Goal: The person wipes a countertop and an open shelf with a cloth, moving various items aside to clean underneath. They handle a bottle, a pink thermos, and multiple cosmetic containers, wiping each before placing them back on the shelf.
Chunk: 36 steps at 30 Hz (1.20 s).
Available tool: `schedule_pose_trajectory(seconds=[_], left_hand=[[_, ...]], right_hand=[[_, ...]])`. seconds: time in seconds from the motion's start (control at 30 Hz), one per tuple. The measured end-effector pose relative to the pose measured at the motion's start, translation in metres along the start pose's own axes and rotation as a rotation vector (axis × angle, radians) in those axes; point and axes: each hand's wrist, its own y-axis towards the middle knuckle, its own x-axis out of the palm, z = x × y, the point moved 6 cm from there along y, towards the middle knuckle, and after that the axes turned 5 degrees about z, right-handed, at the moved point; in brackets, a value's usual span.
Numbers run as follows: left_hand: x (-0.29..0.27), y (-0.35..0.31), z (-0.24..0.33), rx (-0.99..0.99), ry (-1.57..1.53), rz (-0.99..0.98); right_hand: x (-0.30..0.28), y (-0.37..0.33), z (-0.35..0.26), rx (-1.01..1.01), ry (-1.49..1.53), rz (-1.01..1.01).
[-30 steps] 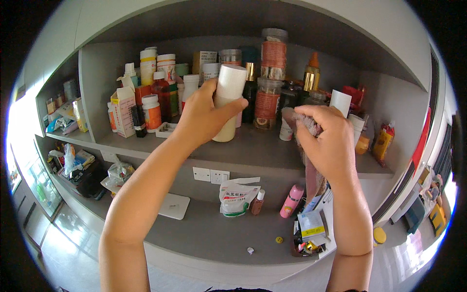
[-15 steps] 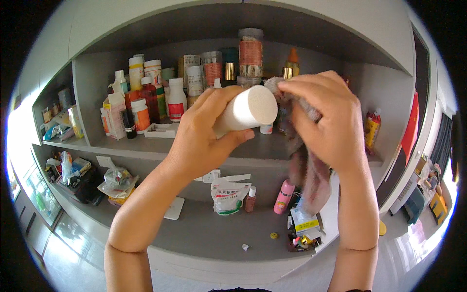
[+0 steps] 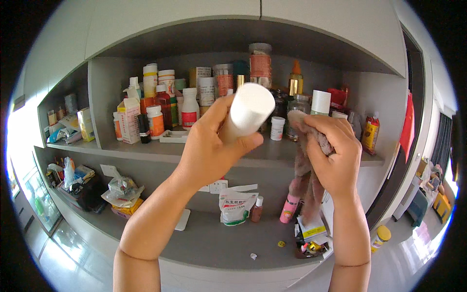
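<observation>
My left hand [image 3: 210, 138] is wrapped round a white cylindrical container [image 3: 250, 108], tilted so that its smooth round end faces up toward me. What is on its far side is hidden. A greyish-pink cloth [image 3: 309, 160] is bunched in my closed right hand [image 3: 336, 151] and hangs down in front of the shelf edge. Cloth and container are apart. Behind my hands, the upper shelf [image 3: 272, 152] carries many bottles and jars, among them a small white bottle [image 3: 277, 128] and a tall clear jar with a reddish label [image 3: 260, 63].
On the lower shelf stand a white pouch [image 3: 237, 207], a small brown bottle [image 3: 257, 210], a pink bottle [image 3: 290, 208] and a box of small items [image 3: 311, 243]. Bagged things [image 3: 121, 190] lie at left. A yellow-lidded can [image 3: 382, 236] stands on the floor at right.
My right hand with the cloth has moved down and away from the container. The container is tipped more upright in my left hand. The view has shifted, showing more of the right-hand shelf items.
</observation>
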Motion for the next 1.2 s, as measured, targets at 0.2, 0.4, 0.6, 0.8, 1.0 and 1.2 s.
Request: schedule_pose_trajectory(seconds=[0.2,0.4,0.6,0.8,1.0,1.2], left_hand=[[-0.008,0.029,-0.026,-0.268,-0.193,-0.044],[0.023,0.064,-0.076,-0.508,-0.094,-0.126],[0.055,0.072,-0.107,-0.49,-0.045,-0.175],[0.062,0.078,-0.101,-0.402,0.12,-0.183],[0.05,0.062,-0.106,-0.182,0.115,-0.199],[-0.035,0.08,-0.074,0.038,0.449,-0.192]], right_hand=[[0.004,0.002,-0.002,0.001,-0.078,0.106],[0.024,0.012,0.015,0.091,-0.115,0.081],[0.052,0.012,0.029,0.135,-0.011,-0.007],[0.062,0.018,0.013,0.058,0.016,-0.072],[0.078,0.023,-0.002,-0.058,-0.013,-0.135],[0.091,0.012,-0.007,-0.179,-0.061,-0.09]])
